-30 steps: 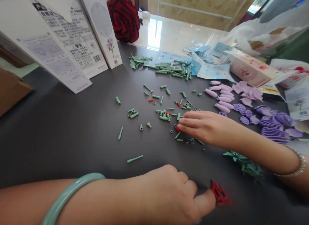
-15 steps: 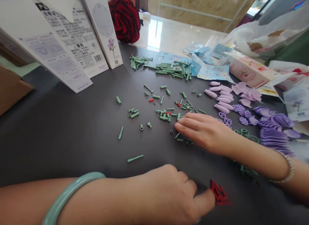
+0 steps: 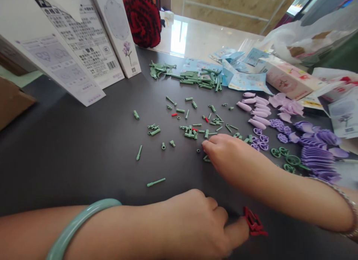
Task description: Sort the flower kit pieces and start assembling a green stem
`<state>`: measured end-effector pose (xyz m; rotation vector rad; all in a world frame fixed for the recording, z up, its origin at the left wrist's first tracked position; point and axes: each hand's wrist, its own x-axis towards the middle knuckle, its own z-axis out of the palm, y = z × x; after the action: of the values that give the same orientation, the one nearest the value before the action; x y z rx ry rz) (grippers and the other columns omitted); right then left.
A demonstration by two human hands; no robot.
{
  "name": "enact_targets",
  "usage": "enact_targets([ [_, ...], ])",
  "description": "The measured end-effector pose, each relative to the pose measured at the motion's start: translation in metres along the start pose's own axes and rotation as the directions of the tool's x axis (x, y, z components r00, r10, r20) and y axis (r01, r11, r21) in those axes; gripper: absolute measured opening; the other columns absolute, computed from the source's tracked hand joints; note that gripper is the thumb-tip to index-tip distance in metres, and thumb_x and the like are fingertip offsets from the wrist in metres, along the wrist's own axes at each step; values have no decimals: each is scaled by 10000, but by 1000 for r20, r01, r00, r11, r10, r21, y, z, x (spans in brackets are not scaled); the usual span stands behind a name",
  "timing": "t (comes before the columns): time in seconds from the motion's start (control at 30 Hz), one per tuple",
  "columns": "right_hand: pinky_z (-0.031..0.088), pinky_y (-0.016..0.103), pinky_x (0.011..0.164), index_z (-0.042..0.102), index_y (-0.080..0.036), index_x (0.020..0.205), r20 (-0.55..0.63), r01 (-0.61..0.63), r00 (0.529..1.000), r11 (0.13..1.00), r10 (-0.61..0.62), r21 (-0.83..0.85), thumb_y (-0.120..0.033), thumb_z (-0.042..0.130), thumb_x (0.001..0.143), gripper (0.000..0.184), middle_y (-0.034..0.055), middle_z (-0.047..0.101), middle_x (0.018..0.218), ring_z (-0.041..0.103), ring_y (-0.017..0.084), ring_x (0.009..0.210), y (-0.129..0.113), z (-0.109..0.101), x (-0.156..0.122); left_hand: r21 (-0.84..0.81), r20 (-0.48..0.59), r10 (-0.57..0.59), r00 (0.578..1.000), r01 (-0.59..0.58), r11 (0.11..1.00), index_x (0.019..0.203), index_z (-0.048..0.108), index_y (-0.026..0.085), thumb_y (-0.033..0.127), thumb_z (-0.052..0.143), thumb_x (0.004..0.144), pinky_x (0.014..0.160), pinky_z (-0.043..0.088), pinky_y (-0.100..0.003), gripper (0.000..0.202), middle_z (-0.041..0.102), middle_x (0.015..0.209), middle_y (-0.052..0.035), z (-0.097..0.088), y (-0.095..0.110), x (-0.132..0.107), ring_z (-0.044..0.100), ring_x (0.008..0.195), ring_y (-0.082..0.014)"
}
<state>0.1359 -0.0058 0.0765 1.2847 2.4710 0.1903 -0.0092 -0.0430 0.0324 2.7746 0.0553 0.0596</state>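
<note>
My right hand [image 3: 229, 157] rests its bunched fingertips on the dark tabletop [image 3: 84, 167] among small sage-green plastic building pieces [image 3: 190, 132]. One green piece [image 3: 206, 158] lies just under those fingertips, and I cannot tell whether the fingers grip anything. My left hand [image 3: 192, 226], wearing a pale green bangle [image 3: 84, 215], lies curled at the near edge of the view. Its thumb presses into a red plastic flower piece [image 3: 254, 222]. Purple petal pieces [image 3: 317, 159] and green ring pieces [image 3: 292, 160] lie to the right of my right hand.
Upright white product boxes [image 3: 64, 55] stand at the back left, beside a red knitted flower bunch [image 3: 142, 19]. A pink box [image 3: 291, 81], blue paper packets [image 3: 246, 81] and a plastic bag [image 3: 304, 32] lie back right. A bundle of green stems [image 3: 195, 79] lies at the back.
My right hand has shifted slightly and its fingers have bunched together. My right forearm has swung toward me, uncovering purple and green rings and hiding the green leaf sprig. My left hand has not moved.
</note>
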Motion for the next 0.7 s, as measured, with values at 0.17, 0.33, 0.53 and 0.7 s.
enact_targets([
  [0.17,513,308,621,720,-161,705,-105,192,974,978,-200,-77,28,610,665,222,97,722,747,656,220,672,11,10,-4,-4,8,-3,1000,3,1000,1313,523,135,347,599,963,450,408,-321,416,706,792,4,-1,-1,2,623,608,-182],
  [0.33,507,306,584,730,-145,718,-230,401,871,899,-434,-176,-2,647,720,165,72,664,671,608,212,640,38,20,-13,-25,8,-13,1000,14,1000,1297,532,148,323,595,967,439,382,-327,379,702,778,15,-1,-1,2,625,594,-178],
  [0.53,547,300,701,729,-117,851,-266,457,850,888,-454,-55,47,503,845,280,105,722,819,662,206,749,60,21,-20,-21,-3,-33,999,33,999,1310,522,152,318,585,975,454,392,-321,379,699,762,14,-3,1,1,639,603,-175],
  [0.7,530,284,585,699,-154,833,-346,177,934,956,-89,234,-13,473,912,278,96,733,816,682,199,676,53,28,-28,-42,-25,-41,999,40,998,1303,528,156,301,579,983,451,389,-327,355,701,764,16,-2,1,0,633,601,-176],
])
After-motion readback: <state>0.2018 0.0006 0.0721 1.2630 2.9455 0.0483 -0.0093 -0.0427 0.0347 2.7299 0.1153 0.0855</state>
